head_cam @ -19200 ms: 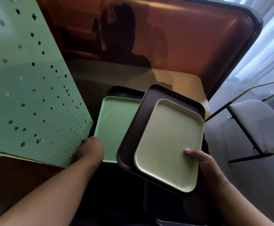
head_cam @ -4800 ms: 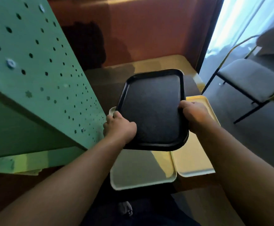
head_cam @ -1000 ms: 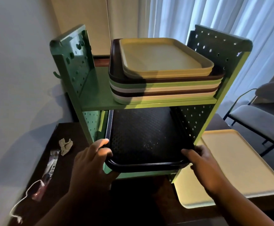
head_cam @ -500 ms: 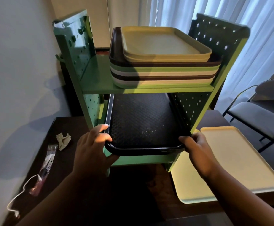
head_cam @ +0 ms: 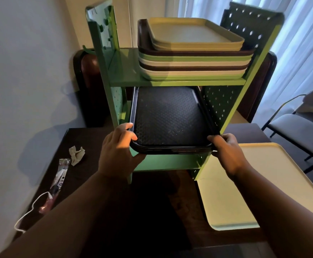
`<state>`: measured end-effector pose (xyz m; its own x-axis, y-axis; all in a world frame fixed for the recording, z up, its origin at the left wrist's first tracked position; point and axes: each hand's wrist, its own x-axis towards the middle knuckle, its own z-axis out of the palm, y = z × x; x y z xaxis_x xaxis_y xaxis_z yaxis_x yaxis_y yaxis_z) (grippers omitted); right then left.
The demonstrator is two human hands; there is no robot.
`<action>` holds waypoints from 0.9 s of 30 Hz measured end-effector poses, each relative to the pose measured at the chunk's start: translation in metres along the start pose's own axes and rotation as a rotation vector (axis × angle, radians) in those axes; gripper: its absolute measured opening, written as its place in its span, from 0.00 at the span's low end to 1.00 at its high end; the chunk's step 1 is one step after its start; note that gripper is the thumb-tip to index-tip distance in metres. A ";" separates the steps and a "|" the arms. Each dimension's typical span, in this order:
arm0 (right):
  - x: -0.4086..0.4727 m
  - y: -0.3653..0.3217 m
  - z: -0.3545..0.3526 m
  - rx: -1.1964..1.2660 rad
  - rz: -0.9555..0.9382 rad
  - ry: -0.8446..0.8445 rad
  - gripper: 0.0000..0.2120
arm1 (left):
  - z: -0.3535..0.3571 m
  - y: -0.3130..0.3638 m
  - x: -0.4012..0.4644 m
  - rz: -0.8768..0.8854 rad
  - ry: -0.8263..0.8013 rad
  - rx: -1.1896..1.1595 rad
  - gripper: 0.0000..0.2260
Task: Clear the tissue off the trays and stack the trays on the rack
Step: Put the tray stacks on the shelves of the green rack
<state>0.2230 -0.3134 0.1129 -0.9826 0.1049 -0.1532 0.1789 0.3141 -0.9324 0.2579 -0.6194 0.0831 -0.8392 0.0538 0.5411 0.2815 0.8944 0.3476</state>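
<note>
Gripping black textured plastic tray (head_cam: pixel 167 118) with both hands, left hand (head_cam: pixel 117 151), right hand (head_cam: pixel 226 151), on green metal rack (head_cam: pixel 170 82) lower shelf. Upper shelf stacked. Pale yellow tray (head_cam: pixel 260 183) and crumpled tissue (head_cam: pixel 77 153) waiting on desk (head_cam: pixel 170 202).

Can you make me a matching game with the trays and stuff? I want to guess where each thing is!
Things:
1. black tray
2. cream tray
3. crumpled tissue
4. pale yellow tray

Places:
A. lying on the dark table, left of the rack
B. top of the stack on the upper shelf
C. flat on the table, right of the rack
D. on the lower shelf, held by both hands

Pairs: 1-D, 2-B, 3-A, 4-C
</note>
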 end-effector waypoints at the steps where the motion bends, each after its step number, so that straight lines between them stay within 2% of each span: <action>1: -0.001 0.000 0.000 0.002 0.000 0.003 0.28 | 0.000 0.000 -0.001 -0.002 0.005 0.001 0.23; 7: -0.009 -0.001 0.003 0.101 0.071 -0.080 0.20 | -0.002 0.007 -0.009 -0.061 -0.011 0.006 0.31; 12: -0.010 -0.003 -0.001 0.141 0.103 -0.068 0.25 | 0.002 0.023 -0.011 -0.091 -0.025 -0.062 0.31; 16: -0.010 -0.003 -0.006 0.136 0.117 -0.082 0.26 | 0.001 0.035 -0.016 -0.192 -0.009 -0.129 0.32; 20: -0.011 0.005 -0.018 0.203 0.061 -0.126 0.24 | 0.013 0.063 -0.035 -0.466 0.106 -0.344 0.46; 24: -0.003 0.043 -0.038 0.206 0.113 -0.059 0.20 | 0.048 0.102 -0.054 -0.795 0.144 -0.598 0.40; 27: 0.011 0.080 -0.062 0.164 0.190 -0.011 0.17 | 0.091 0.130 -0.063 -1.010 0.012 -0.670 0.34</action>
<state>0.2291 -0.2288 0.0573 -0.9327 0.1371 -0.3336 0.3509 0.1318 -0.9271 0.3053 -0.4666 0.0245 -0.8165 -0.5427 -0.1968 -0.3094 0.1236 0.9429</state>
